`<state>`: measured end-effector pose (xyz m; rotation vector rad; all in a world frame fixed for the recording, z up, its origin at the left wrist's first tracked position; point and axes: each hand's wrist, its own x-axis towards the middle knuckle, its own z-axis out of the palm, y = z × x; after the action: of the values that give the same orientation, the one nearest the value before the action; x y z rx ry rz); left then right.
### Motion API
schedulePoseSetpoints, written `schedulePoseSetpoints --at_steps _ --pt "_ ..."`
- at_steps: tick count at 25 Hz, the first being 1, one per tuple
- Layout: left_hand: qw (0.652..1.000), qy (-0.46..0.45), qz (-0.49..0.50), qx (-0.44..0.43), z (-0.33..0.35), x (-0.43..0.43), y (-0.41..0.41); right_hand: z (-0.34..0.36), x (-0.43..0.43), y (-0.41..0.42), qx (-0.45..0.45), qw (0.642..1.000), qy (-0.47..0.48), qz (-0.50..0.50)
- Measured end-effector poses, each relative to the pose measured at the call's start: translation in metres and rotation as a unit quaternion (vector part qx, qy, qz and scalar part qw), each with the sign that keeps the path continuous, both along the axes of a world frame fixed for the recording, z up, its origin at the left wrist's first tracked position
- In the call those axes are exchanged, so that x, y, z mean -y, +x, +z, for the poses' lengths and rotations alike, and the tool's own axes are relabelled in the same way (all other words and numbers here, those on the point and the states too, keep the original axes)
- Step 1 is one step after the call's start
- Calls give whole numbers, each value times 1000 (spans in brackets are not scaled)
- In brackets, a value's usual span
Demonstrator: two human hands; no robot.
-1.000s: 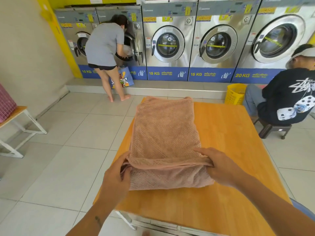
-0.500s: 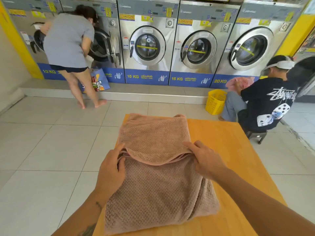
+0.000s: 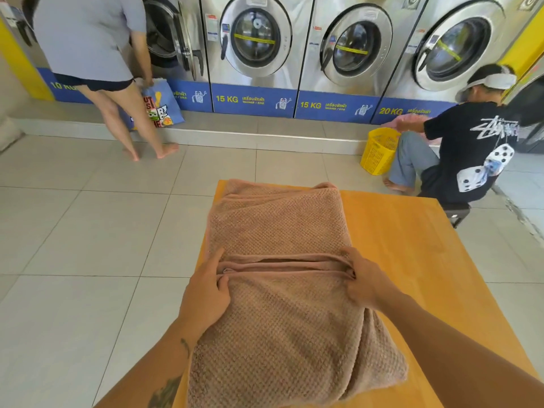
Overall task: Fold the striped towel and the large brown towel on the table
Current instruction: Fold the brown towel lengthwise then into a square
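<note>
The large brown towel (image 3: 279, 228) lies lengthwise along the left side of the wooden table (image 3: 412, 245), folded into a long band with a near flap doubled over it. My left hand (image 3: 206, 290) pinches the left end of the folded edge. My right hand (image 3: 365, 278) grips the right end of the same edge. The edge runs straight across between both hands, about midway along the towel. No striped towel is in view.
The table's right half is bare wood. A person bends at an open washer (image 3: 164, 33) at the far left, with a blue bag (image 3: 160, 106) by their feet. Another person sits on a stool (image 3: 456, 213) at the right beside a yellow basket (image 3: 378, 154).
Both hands have carried the near folded edge farther away from me along the towel, so the doubled-over flap is longer. The view has tilted down and shifted toward the washers.
</note>
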<state>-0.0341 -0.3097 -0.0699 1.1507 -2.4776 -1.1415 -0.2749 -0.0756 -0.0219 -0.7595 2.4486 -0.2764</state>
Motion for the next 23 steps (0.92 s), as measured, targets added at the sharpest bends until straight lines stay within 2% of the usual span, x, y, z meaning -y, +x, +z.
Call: schedulePoseSetpoints --at_steps 2,4,6,8,10,12,14,17,20,23 --pt "999 -27 17 12 4 -9 5 5 -4 5 -69 997 8 14" --pt "992 -124 16 28 15 -24 15 18 -11 24 -183 983 -9 27" --pt "982 -187 -29 -22 27 -44 32 32 -26 54 -231 968 -72 69" --pt "975 -183 -124 -28 36 -75 56 39 -49 89 -175 970 -79 148" --pt "960 -137 -233 77 38 -106 76 33 -72 115 -91 972 25 213" --pt "926 -147 -284 202 30 -126 88 16 -92 129 -67 956 143 247" --pt "915 -178 -267 244 26 -138 91 1 -106 134 -122 948 143 257" --pt "936 -188 -205 217 38 -146 86 4 -110 125 -183 949 39 253" --pt "958 -157 -177 164 58 -157 88 19 -117 117 -176 948 29 263" --pt "970 -165 -130 123 59 -177 108 27 -141 113 -154 950 8 270"
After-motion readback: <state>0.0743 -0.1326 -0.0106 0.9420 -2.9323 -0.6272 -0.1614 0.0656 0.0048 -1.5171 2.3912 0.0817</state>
